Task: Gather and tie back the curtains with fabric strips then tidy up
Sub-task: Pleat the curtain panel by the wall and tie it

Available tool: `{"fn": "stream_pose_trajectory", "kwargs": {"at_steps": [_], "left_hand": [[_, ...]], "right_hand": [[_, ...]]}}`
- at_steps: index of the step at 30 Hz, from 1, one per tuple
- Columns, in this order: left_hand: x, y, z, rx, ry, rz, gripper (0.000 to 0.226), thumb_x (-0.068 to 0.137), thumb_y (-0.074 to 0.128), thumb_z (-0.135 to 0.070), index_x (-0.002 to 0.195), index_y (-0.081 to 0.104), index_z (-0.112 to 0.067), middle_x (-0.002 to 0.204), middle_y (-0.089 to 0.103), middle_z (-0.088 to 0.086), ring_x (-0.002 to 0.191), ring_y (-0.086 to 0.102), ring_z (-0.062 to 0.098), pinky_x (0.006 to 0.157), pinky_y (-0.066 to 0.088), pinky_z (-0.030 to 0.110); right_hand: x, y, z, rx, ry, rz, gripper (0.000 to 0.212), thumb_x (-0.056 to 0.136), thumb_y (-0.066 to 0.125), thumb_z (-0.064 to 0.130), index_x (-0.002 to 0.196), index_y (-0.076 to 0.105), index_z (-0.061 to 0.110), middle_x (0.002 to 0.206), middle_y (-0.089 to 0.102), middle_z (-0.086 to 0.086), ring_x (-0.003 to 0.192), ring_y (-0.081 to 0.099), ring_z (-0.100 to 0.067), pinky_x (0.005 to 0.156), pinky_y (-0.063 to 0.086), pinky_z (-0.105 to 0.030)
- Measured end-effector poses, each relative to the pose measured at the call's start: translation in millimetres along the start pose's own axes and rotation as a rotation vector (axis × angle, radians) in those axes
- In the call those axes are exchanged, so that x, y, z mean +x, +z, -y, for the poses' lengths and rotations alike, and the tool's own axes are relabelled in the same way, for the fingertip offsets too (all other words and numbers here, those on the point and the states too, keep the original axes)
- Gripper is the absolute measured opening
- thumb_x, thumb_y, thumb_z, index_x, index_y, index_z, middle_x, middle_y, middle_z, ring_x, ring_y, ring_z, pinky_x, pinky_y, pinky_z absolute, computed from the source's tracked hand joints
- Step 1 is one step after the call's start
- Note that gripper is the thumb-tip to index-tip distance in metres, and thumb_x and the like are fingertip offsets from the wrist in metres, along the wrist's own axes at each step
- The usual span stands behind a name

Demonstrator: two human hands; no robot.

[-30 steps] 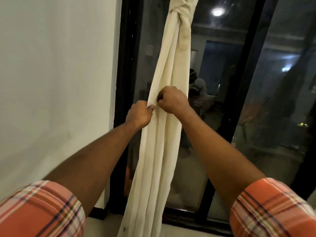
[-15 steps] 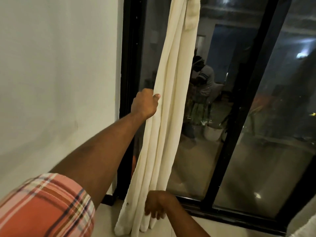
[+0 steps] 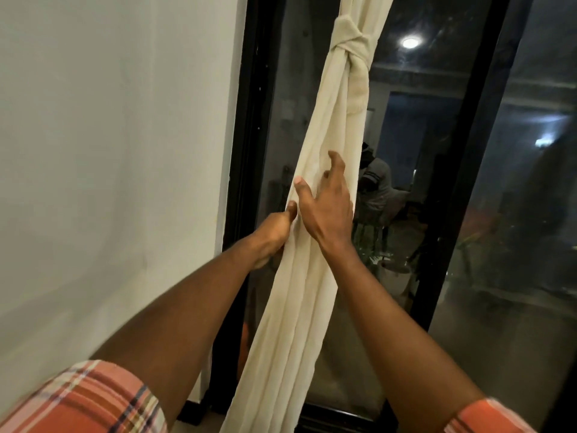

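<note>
A cream curtain [image 3: 299,301] hangs gathered in front of the dark window. Near the top, a cream fabric strip [image 3: 351,46] is knotted around it, with one end dangling down the right side. My left hand [image 3: 271,234] grips the curtain's left edge at mid height, thumb pressed on the fabric. My right hand [image 3: 327,201] lies on the front of the bundle just above it. Its fingers are spread and slightly bent, and they hold nothing.
A white wall [image 3: 109,182] fills the left side. The black window frame [image 3: 240,151] runs beside the curtain, and a second black upright [image 3: 462,170] stands to the right. The glass [image 3: 515,245] reflects the room and a ceiling light.
My right hand has come up from the curtain's bottom and now rests spread on the bundle beside my left hand. The view has tilted up, so the knot shows again.
</note>
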State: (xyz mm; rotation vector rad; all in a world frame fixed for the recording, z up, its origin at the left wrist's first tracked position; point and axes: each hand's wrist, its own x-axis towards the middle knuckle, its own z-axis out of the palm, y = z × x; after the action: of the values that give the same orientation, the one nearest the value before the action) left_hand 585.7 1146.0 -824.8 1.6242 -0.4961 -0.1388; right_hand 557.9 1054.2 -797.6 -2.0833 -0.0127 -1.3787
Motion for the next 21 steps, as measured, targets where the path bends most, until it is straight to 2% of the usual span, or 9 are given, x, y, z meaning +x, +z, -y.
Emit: {"fn": "stream_pose_trajectory", "kwargs": {"at_steps": [1, 3, 5, 6, 9, 11, 13, 17, 21], "left_hand": [[0.9, 1.3, -0.3, -0.052, -0.028, 0.024, 0.057, 0.099, 0.027, -0.054, 0.116, 0.063, -0.014, 0.106, 0.069, 0.008, 0.098, 0.065, 0.024, 0.094, 0.051, 0.044], [1.1, 2.7, -0.1, -0.097, -0.074, 0.044, 0.046, 0.100, 0.032, -0.049, 0.106, 0.062, -0.014, 0.097, 0.068, 0.006, 0.096, 0.064, 0.025, 0.095, 0.050, 0.045], [1.2, 2.8, 0.7, -0.059, -0.080, 0.032, 0.042, 0.100, 0.033, -0.048, 0.093, 0.059, -0.016, 0.091, 0.064, 0.004, 0.090, 0.061, 0.023, 0.093, 0.049, 0.043], [2.0, 1.4, 1.6, -0.037, -0.077, 0.018, 0.043, 0.101, 0.032, -0.048, 0.091, 0.058, -0.015, 0.089, 0.063, 0.003, 0.086, 0.060, 0.022, 0.092, 0.048, 0.042], [5.6, -1.1, 4.7, 0.018, -0.025, -0.025, 0.043, 0.102, 0.029, -0.046, 0.102, 0.057, -0.013, 0.092, 0.062, 0.002, 0.086, 0.058, 0.019, 0.093, 0.046, 0.040], [7.8, -1.0, 7.4, 0.045, 0.000, -0.051, 0.047, 0.102, 0.029, -0.046, 0.116, 0.057, -0.011, 0.104, 0.062, 0.005, 0.093, 0.058, 0.021, 0.095, 0.045, 0.039], [7.7, 1.4, 8.7, 0.072, 0.017, -0.073, 0.050, 0.102, 0.029, -0.046, 0.121, 0.057, -0.008, 0.109, 0.062, 0.007, 0.094, 0.057, 0.020, 0.093, 0.045, 0.037], [5.7, 7.9, 9.9, 0.138, 0.068, -0.072, 0.046, 0.103, 0.029, -0.042, 0.106, 0.060, -0.009, 0.093, 0.065, 0.008, 0.078, 0.060, 0.015, 0.080, 0.047, 0.032], [8.4, 10.5, 12.6, 0.194, 0.114, -0.103, 0.037, 0.103, 0.033, -0.039, 0.099, 0.056, -0.011, 0.086, 0.060, 0.000, 0.074, 0.056, 0.012, 0.076, 0.047, 0.031]], "right_hand": [[7.9, -1.6, 0.4, -0.051, -0.020, 0.011, 0.070, 0.090, 0.055, 0.040, 0.148, 0.016, 0.030, 0.131, 0.054, -0.004, 0.114, 0.057, -0.025, 0.089, 0.049, -0.043], [23.2, -7.2, 0.7, -0.170, -0.080, 0.008, 0.075, 0.091, 0.053, 0.028, 0.150, 0.007, 0.030, 0.109, 0.062, -0.005, 0.089, 0.064, -0.026, 0.077, 0.055, -0.047], [36.4, -14.5, -0.6, -0.281, -0.137, 0.000, 0.078, 0.090, 0.051, 0.014, 0.151, 0.005, 0.030, 0.085, 0.060, -0.002, 0.065, 0.061, -0.020, 0.061, 0.057, -0.044], [42.0, -17.5, -1.4, -0.326, -0.157, -0.009, 0.078, 0.090, 0.050, 0.011, 0.151, 0.007, 0.031, 0.080, 0.059, -0.001, 0.061, 0.059, -0.018, 0.058, 0.057, -0.042], [54.7, -23.9, -3.3, -0.390, -0.196, -0.072, 0.060, 0.090, 0.049, 0.009, 0.143, 0.027, 0.027, 0.077, 0.058, 0.000, 0.058, 0.058, -0.018, 0.058, 0.057, -0.042], [59.2, -26.3, -4.2, -0.385, -0.219, -0.119, 0.041, 0.092, 0.048, 0.010, 0.130, 0.041, 0.021, 0.084, 0.063, -0.003, 0.059, 0.058, -0.018, 0.060, 0.058, -0.041], [60.6, -28.6, -5.5, -0.390, -0.265, -0.099, 0.026, 0.093, 0.047, 0.013, 0.119, 0.047, 0.018, 0.093, 0.064, -0.005, 0.066, 0.061, -0.020, 0.065, 0.058, -0.042], [62.5, -28.1, 2.3, -0.464, -0.322, 0.163, 0.023, 0.092, 0.048, 0.026, 0.114, 0.053, 0.020, 0.106, 0.063, -0.004, 0.084, 0.062, -0.026, 0.076, 0.054, -0.044], [57.2, -16.9, 8.9, -0.564, -0.222, 0.353, 0.022, 0.090, 0.053, 0.026, 0.107, 0.063, 0.017, 0.098, 0.062, -0.003, 0.080, 0.058, -0.023, 0.069, 0.047, -0.035]]}}
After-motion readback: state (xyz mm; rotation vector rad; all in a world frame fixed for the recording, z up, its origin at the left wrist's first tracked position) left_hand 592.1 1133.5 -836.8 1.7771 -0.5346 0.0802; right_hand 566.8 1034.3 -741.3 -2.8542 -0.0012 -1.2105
